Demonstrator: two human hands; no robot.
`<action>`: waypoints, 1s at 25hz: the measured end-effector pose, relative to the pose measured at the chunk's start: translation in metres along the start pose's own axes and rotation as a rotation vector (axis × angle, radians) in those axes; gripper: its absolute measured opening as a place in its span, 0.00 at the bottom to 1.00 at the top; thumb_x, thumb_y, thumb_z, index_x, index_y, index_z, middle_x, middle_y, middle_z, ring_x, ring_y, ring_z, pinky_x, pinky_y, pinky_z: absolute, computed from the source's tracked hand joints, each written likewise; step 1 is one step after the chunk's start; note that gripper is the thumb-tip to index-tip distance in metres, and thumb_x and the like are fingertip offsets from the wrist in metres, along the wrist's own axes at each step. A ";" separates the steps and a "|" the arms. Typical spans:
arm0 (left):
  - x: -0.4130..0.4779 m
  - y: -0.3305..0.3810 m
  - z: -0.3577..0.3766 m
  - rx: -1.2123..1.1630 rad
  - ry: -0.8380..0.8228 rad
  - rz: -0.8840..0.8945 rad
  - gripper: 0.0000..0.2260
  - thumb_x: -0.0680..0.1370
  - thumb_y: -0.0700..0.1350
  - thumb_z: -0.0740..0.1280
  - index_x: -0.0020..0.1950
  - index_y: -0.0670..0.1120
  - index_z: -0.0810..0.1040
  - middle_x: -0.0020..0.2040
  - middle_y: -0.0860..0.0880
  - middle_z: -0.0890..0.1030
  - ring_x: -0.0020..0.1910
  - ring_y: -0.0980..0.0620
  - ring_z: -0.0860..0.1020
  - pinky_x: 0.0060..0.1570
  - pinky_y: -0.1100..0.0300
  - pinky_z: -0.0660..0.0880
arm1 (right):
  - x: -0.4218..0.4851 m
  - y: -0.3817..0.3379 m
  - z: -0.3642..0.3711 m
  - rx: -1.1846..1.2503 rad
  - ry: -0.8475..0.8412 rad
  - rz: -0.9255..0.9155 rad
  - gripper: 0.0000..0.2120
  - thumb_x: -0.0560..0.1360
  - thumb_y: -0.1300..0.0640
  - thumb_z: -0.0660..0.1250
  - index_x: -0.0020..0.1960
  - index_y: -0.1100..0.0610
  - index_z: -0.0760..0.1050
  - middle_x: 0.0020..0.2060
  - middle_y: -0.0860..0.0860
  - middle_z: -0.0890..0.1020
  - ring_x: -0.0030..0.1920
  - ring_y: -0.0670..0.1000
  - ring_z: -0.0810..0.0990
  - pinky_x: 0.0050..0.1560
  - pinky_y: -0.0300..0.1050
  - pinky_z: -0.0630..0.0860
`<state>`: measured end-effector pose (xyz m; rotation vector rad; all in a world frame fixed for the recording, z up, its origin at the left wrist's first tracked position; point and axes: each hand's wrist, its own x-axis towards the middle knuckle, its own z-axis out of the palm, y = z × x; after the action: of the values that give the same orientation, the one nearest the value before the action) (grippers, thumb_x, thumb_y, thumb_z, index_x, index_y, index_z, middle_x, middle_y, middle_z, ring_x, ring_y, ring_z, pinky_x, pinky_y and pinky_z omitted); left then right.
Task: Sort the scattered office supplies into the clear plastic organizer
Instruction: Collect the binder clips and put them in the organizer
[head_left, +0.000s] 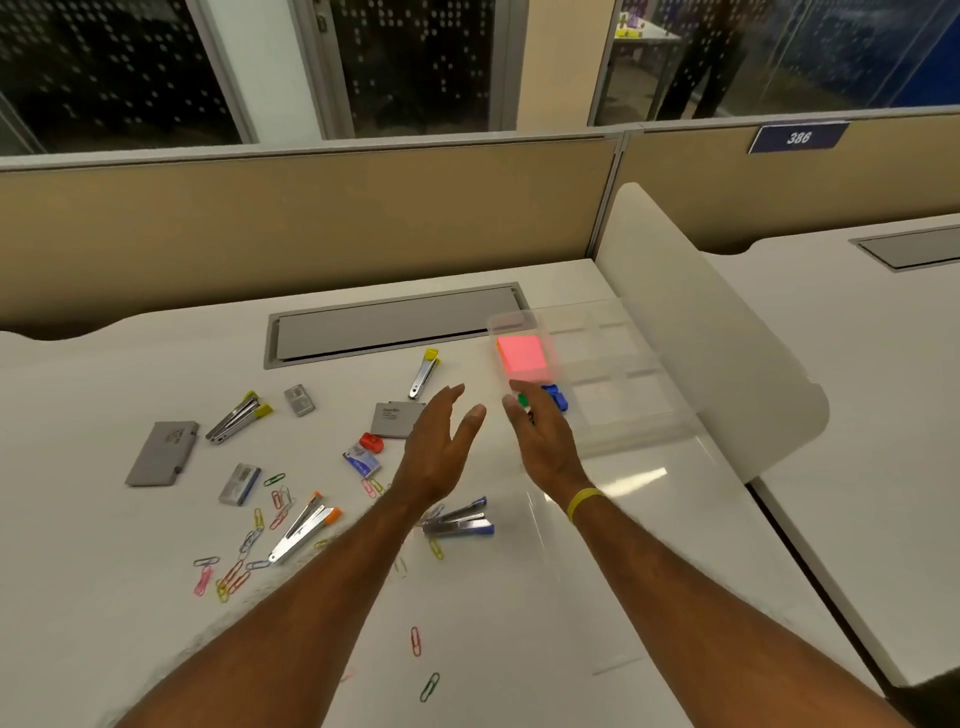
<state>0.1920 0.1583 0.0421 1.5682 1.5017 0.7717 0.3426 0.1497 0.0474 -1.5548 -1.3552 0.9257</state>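
The clear plastic organizer (613, 364) lies at the right of the white desk, holding a pink sticky-note pad (522, 353) and small blue (555, 396) and green (523, 400) pieces. My left hand (439, 447) hovers open, fingers straight, just left of it. My right hand (540, 436) is open too, its fingertips at the organizer's near-left corner. Staplers with yellow (236, 415), orange (304, 527) and blue (460, 522) ends, a yellow-tipped staple remover (423, 371), staple boxes (240, 484) and several coloured paper clips (244, 545) lie scattered to the left.
A grey cable hatch (389, 327) is set into the desk behind the supplies. A grey case (163, 452) lies far left, a grey card box (392, 418) beside a red sharpener (371, 442). A white curved divider (717, 332) borders the organizer on the right.
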 end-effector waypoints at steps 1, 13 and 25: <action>-0.008 -0.007 -0.007 0.039 0.008 -0.013 0.34 0.72 0.71 0.51 0.75 0.57 0.60 0.77 0.51 0.61 0.75 0.48 0.60 0.71 0.43 0.58 | -0.007 -0.001 0.008 -0.061 -0.042 -0.021 0.23 0.79 0.44 0.60 0.71 0.50 0.66 0.70 0.49 0.71 0.70 0.48 0.69 0.67 0.42 0.67; -0.087 -0.106 -0.099 0.595 -0.048 -0.050 0.41 0.70 0.75 0.46 0.79 0.56 0.50 0.80 0.51 0.44 0.78 0.49 0.43 0.73 0.40 0.40 | -0.070 0.003 0.108 -0.583 -0.370 -0.207 0.39 0.75 0.36 0.63 0.79 0.48 0.49 0.79 0.48 0.50 0.78 0.51 0.51 0.76 0.51 0.55; -0.090 -0.153 -0.154 0.593 -0.053 -0.064 0.38 0.73 0.73 0.47 0.79 0.55 0.51 0.80 0.51 0.45 0.78 0.49 0.43 0.75 0.41 0.44 | -0.020 -0.008 0.153 -0.711 -0.370 -0.214 0.26 0.78 0.49 0.63 0.73 0.54 0.64 0.71 0.53 0.68 0.71 0.54 0.65 0.71 0.47 0.64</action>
<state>-0.0261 0.0849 -0.0076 1.9295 1.8335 0.2457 0.1955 0.1504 -0.0009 -1.7384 -2.2414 0.6411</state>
